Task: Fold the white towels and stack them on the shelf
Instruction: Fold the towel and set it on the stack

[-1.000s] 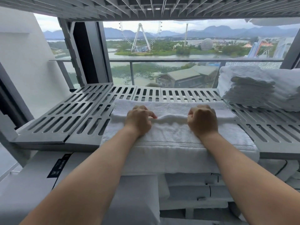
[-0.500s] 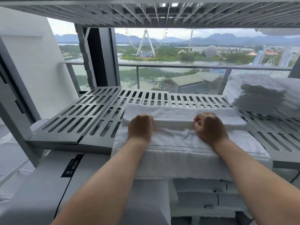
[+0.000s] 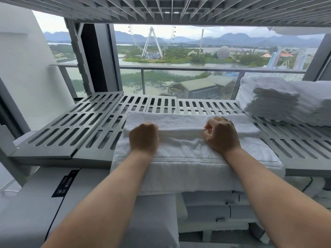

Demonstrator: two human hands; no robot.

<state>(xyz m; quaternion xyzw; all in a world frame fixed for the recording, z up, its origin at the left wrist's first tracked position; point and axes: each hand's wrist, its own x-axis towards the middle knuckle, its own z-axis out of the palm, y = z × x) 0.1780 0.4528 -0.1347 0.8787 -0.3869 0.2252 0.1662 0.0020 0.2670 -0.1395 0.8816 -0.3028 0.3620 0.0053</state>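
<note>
1. The white towel [image 3: 188, 154] is seen in the centre of the frame, draped over the front edge of the grey slatted shelf [image 3: 71, 126]. A raised fold runs across the towel from left to right. Its place on the shelf is unchanged from the earlier frames.
2. The left hand [image 3: 143, 137] is closed over the left part of that fold, with the fingers curled under and the tips hidden. A second ago its forefinger was stretched along the fold; it is now tucked in.
3. The right hand [image 3: 221, 136] is kept on the right part of the fold, which is pinched between thumb and curled fingers, as before.
4. A stack of folded towels [image 3: 277, 104] is seen at centre right on the same shelf, well apart from both hands.
</note>
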